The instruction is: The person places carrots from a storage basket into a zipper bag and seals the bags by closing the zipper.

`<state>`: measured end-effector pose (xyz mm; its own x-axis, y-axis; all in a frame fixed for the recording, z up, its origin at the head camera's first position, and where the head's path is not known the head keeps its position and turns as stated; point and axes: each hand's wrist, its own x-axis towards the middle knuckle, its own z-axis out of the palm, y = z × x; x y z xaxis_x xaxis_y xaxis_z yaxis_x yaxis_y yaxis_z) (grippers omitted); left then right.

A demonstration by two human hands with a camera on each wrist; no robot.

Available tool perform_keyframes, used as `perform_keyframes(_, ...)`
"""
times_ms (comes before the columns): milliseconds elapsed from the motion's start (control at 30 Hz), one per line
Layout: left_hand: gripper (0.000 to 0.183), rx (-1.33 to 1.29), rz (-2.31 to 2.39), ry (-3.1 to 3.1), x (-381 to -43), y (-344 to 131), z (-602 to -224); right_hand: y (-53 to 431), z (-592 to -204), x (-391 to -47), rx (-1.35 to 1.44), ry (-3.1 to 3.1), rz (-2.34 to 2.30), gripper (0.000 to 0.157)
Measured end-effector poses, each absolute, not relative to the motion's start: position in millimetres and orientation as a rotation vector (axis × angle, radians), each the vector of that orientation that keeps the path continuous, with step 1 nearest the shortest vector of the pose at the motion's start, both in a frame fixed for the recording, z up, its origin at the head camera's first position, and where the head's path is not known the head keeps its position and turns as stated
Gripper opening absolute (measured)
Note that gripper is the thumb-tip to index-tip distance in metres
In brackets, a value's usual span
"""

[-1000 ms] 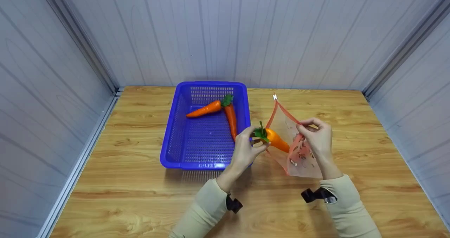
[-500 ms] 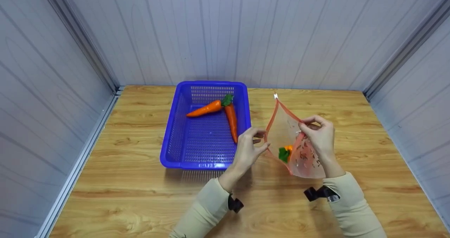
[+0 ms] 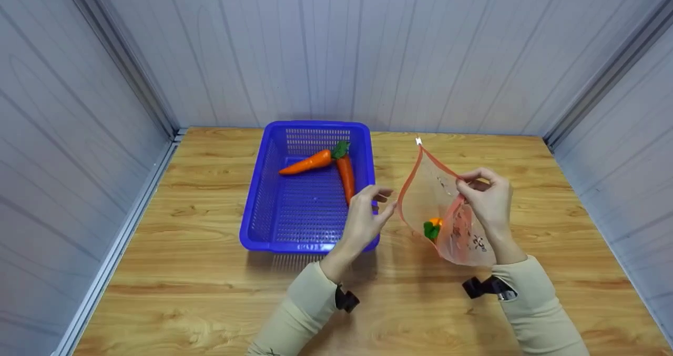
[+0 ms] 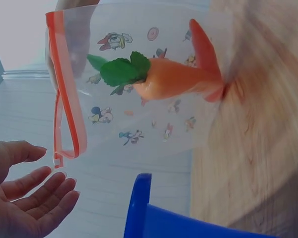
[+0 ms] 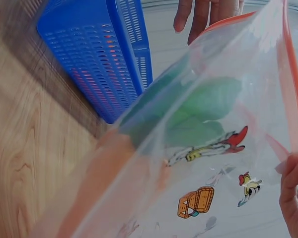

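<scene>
My right hand (image 3: pixel 490 201) pinches the orange-trimmed rim of a clear zipper bag (image 3: pixel 420 187) printed with cartoon figures. The bag's mouth gapes toward the left. Inside it lies a carrot (image 4: pixel 171 79) with green leaves (image 4: pixel 121 71), and beside its narrow end shows a redder orange piece (image 4: pixel 204 47), seen through the plastic. My left hand (image 3: pixel 363 216) holds nothing, its fingers loosely spread just left of the bag's rim and over the right side of a blue basket (image 3: pixel 257 198). Two more carrots, one of them this carrot (image 3: pixel 307 163), lie in the basket.
The basket stands on a wood-grain table (image 3: pixel 210 293), left of the bag. Pale panel walls (image 3: pixel 326 51) enclose the back and both sides. A white zipper pull (image 3: pixel 418 141) sits at the bag's far corner. A black camera mount (image 3: pixel 489 287) is on the right wrist.
The carrot in my left hand went into the bag and was let go. The left hand then touched the rim and has drawn back left. My right hand and the bag shifted slightly right.
</scene>
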<state>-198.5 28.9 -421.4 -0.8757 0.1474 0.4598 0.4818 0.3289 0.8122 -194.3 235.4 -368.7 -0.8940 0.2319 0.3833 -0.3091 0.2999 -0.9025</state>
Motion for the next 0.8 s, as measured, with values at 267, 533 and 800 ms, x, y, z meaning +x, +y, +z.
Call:
perform_keyframes(267,0.017,-0.527,-1.548,-2.292,-207.8,18.8,-412.9,238.1,-366.1,-194.5,0.144,-2.111,1.538,0.003)
perform_keyframes(533,0.015,-0.416,-1.560,-2.300,-224.3,4.2,-401.7,238.6,-364.8,-194.3,0.210,-2.103,1.452,0.004)
perform_keyframes(800,0.020,-0.364,-1.456,-2.376,-246.2,-7.6,-389.8,237.4,-364.4,-194.3,0.224,-2.105,1.399,0.006)
